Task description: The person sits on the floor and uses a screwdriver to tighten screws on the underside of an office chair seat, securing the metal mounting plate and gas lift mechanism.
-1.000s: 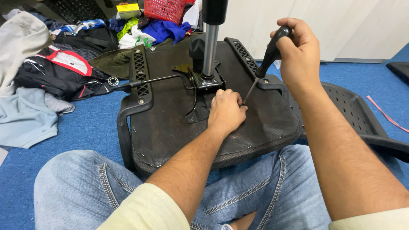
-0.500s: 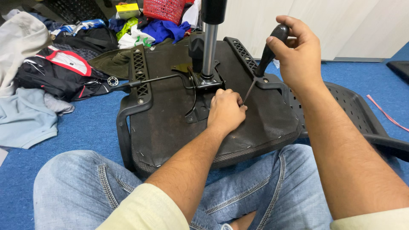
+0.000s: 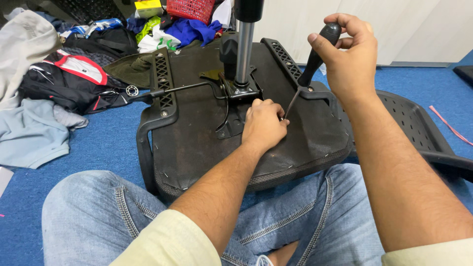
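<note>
Across our lap lies the upturned chair seat (image 3: 197,148), underside up, and on it we work a black-handled screwdriver (image 3: 315,56). Its long axis slants from the handle, up and right, down-left to the tip near the seat's middle, just right of the metal column (image 3: 244,54). Our right hand (image 3: 350,54) has its fingers clenched round the handle; our left hand (image 3: 263,125) pinches the shaft by the tip. We judge the fastener mid-turning, with the mounting plate (image 3: 234,106) not yet off. Clothes (image 3: 29,133) lie along the blue floor's left edge.
</note>
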